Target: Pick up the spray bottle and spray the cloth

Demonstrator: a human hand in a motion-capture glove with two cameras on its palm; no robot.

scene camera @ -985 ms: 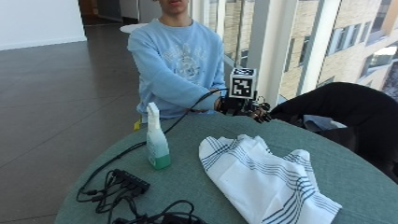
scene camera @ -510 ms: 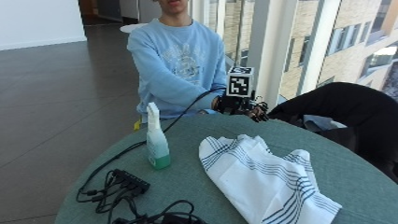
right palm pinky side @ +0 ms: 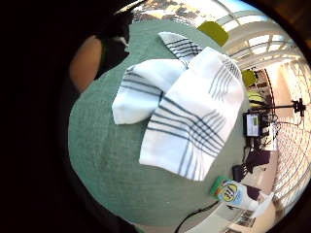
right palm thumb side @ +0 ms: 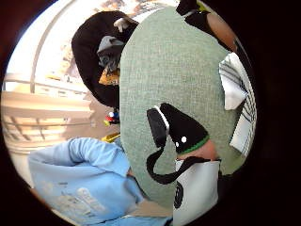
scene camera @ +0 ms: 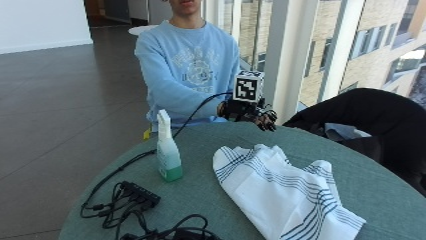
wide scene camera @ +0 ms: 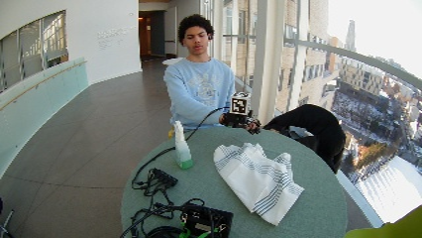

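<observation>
A clear spray bottle (scene camera: 168,150) with green liquid and a white trigger head stands upright on the round green table (scene camera: 200,200), left of the cloth. The white cloth (scene camera: 279,195) with dark stripes lies rumpled across the table's middle and right. My gloved right hand (scene camera: 249,111) hovers over the far edge of the table, beyond both, with its fingers relaxed and nothing in them. The little finger side palm view looks down on the cloth (right palm pinky side: 180,107) and the bottle (right palm pinky side: 233,191) past it. In the thumb side view the gloved thumb (right palm thumb side: 183,129) hangs over bare table.
A black power strip (scene camera: 136,195) with tangled cables lies at the table's near left, and a black box (wide scene camera: 204,220) sits at the near edge. A dark jacket (scene camera: 359,115) is draped over a chair at the right.
The gloved hand has drifted slightly toward the bottle's side while staying above the far edge. Bottle and cloth have not moved.
</observation>
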